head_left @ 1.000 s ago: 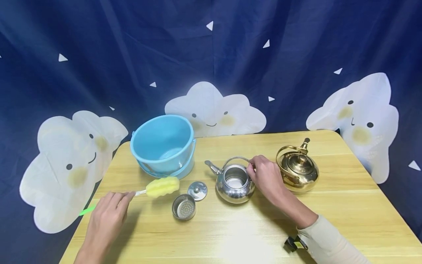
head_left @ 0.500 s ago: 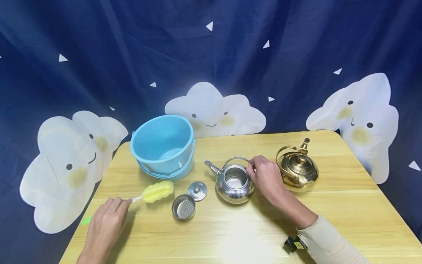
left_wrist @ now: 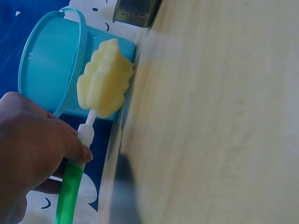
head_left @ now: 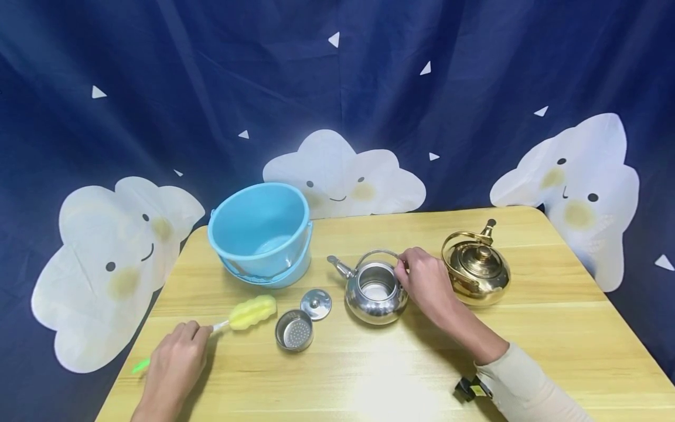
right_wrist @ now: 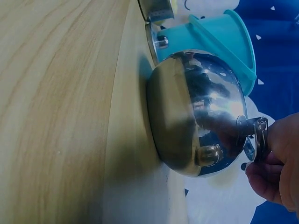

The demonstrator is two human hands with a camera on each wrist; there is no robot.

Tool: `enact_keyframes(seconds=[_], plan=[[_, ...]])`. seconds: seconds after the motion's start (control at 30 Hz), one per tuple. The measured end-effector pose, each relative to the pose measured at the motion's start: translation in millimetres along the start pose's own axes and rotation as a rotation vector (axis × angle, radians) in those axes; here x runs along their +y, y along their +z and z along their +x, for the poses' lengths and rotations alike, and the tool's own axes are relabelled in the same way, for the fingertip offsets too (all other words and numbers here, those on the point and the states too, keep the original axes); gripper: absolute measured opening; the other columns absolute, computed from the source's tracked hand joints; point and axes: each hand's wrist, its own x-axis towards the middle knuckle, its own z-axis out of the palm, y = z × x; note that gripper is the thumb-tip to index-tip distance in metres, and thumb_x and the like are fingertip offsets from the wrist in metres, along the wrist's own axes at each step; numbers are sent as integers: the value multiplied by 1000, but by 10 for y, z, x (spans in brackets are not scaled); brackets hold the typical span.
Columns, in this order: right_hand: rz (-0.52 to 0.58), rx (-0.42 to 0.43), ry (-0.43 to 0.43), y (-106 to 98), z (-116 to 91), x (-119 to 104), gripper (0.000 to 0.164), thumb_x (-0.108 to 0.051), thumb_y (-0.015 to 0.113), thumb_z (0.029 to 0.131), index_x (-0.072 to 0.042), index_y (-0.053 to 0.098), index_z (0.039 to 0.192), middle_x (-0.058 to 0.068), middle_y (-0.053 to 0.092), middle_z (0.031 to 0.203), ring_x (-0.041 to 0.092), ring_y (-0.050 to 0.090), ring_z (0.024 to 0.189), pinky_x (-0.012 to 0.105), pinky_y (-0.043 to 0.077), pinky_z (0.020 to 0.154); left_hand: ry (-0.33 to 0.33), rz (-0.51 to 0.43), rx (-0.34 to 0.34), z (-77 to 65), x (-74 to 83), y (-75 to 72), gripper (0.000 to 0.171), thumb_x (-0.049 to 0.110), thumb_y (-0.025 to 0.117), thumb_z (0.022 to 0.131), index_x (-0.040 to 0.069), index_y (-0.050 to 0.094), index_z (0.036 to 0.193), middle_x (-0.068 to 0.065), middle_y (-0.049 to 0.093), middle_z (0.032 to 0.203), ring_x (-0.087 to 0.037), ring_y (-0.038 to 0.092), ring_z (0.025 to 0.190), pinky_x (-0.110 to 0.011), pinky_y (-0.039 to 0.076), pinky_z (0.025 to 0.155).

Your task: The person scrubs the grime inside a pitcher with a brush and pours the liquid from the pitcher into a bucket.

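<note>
In my left hand (head_left: 176, 360) I grip a sponge bottle brush by its white and green handle (left_wrist: 70, 191). Its yellow sponge head (head_left: 253, 312) points right, just above the table in front of the bucket. My right hand (head_left: 426, 280) holds the arched handle of a silver teapot (head_left: 375, 310), which stands lidless on the table with its spout to the left. In the right wrist view the fingers pinch the handle's base beside the shiny teapot body (right_wrist: 201, 116). A steel strainer cup (head_left: 294, 332) and a silver lid (head_left: 316, 305) lie between brush and teapot.
A light blue bucket (head_left: 295, 264) with its handle down stands at the back left of the wooden table (head_left: 337, 381). A gold teapot (head_left: 481, 275) with its lid on is right of the silver one, close to my right forearm. A dark blue curtain (head_left: 369, 76) hangs behind.
My left hand has moved slightly right and toward the near edge, and the brush head has come down and left, away from the bucket. My right hand and the silver teapot have stayed put.
</note>
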Motion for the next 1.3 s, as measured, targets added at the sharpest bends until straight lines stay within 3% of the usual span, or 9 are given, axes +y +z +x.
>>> enact_keyframes(seconds=[0.17,0.27,0.47,0.8,1.07,1.3], plan=[[3,-7,6,-3,0,-6,5,-1,68,86,4,71,86,17,75,80,30,71,64,37,61,52,-18,6,-22,-23,21,29,11,0,58,82,-4,68,82,-11,57,68,-21,45,55,-31,34,40],[3,-7,8,0,0,-10,6,-1,68,87,4,71,86,17,75,80,30,71,64,38,61,53,-51,18,-85,-36,59,16,6,-6,65,77,-4,67,82,-13,61,72,-22,50,57,-33,42,41],[-2,1,7,5,2,-16,5,-1,69,86,3,71,85,17,75,80,30,71,64,39,61,53,-81,59,-207,-43,149,-41,22,-12,77,68,-5,65,85,-18,67,78,-25,59,61,-35,53,42],[-12,12,-8,14,12,-29,4,-1,70,84,3,70,83,15,74,78,29,70,63,39,60,52,-107,25,-243,-36,222,-131,23,-12,77,68,1,58,73,-8,61,66,-20,51,59,-35,49,41],[-18,-1,10,-9,15,-32,4,-1,68,85,2,71,85,15,74,79,30,71,65,40,61,54,-111,46,-287,7,250,-169,19,-3,82,70,1,63,74,-7,62,67,-18,50,59,-35,51,43],[-19,-7,19,-8,5,-16,5,-1,69,85,2,72,86,15,75,80,30,72,66,40,62,55,-54,27,-214,88,261,-204,20,1,86,68,3,68,75,-7,67,74,-20,57,61,-36,53,47]])
